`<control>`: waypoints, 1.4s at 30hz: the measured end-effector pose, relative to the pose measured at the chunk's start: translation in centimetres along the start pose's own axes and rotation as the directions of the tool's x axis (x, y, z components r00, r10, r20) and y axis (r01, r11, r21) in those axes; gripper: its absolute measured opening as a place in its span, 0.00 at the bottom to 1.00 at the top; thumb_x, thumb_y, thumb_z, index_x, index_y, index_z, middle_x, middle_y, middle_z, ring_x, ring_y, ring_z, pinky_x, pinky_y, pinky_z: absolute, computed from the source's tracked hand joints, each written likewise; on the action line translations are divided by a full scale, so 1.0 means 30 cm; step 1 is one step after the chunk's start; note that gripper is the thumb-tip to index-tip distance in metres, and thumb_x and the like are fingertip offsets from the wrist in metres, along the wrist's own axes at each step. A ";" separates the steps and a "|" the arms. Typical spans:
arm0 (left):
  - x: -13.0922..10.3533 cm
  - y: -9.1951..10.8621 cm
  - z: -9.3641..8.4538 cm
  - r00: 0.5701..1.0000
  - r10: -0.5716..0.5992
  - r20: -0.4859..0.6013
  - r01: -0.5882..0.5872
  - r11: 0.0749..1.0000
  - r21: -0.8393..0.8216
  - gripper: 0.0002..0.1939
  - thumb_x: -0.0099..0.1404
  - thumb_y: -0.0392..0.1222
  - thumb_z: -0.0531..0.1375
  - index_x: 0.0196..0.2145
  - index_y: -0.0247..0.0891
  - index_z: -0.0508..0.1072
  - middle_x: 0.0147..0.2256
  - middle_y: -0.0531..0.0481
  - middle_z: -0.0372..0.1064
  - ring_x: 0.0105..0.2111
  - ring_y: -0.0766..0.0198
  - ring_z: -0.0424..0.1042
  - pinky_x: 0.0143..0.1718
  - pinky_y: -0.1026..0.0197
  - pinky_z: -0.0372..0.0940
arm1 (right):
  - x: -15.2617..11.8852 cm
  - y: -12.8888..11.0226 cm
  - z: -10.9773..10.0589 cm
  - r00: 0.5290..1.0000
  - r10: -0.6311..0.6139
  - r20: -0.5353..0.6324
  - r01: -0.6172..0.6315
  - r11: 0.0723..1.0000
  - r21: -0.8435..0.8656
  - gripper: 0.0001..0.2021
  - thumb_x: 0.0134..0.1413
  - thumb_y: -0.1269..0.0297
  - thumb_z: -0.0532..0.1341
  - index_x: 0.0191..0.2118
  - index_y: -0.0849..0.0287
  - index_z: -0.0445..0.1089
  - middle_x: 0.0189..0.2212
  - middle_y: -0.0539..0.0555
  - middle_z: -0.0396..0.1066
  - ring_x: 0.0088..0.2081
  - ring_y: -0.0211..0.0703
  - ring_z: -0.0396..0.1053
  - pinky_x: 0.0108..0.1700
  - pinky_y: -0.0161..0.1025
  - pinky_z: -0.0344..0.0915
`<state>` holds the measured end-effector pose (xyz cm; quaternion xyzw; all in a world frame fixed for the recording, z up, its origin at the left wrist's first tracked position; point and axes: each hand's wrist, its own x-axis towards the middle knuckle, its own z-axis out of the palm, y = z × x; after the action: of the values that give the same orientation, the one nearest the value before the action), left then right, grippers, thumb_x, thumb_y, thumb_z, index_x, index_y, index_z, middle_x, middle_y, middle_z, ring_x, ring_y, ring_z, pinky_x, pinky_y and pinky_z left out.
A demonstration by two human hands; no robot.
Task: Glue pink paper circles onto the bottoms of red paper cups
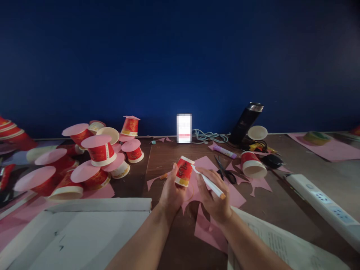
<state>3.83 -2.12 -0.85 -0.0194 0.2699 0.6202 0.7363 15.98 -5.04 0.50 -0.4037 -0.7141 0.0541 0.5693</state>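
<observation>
Left hand (171,190), I see: fingers clasping red cup (184,171) | right hand (221,205): fingers gripping white pen (211,185), tip by cup's two o'clock edge

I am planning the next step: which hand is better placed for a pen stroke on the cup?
Probably the right hand: it holds the pen, its tip close to the cup, which the left hand holds.

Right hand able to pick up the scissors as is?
Probably not yet: the right hand holds a white pen, though the scissors lie close by with nothing visible on top.
</observation>
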 end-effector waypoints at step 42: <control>-0.011 -0.009 0.006 1.000 0.020 0.014 -0.020 0.999 0.026 0.10 0.65 0.40 0.59 0.41 0.31 0.74 0.41 0.42 0.76 0.40 0.65 0.76 0.49 0.64 0.67 | -0.004 0.017 0.011 1.000 0.004 0.022 -0.003 0.998 -0.062 0.15 0.57 0.76 0.58 0.48 0.57 0.69 0.39 0.56 0.74 0.39 0.43 0.72 0.42 0.42 0.69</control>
<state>4.11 -2.41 -0.66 -0.0026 0.2730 0.6240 0.7322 15.98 -4.64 0.02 -0.4218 -0.7211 0.0371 0.5483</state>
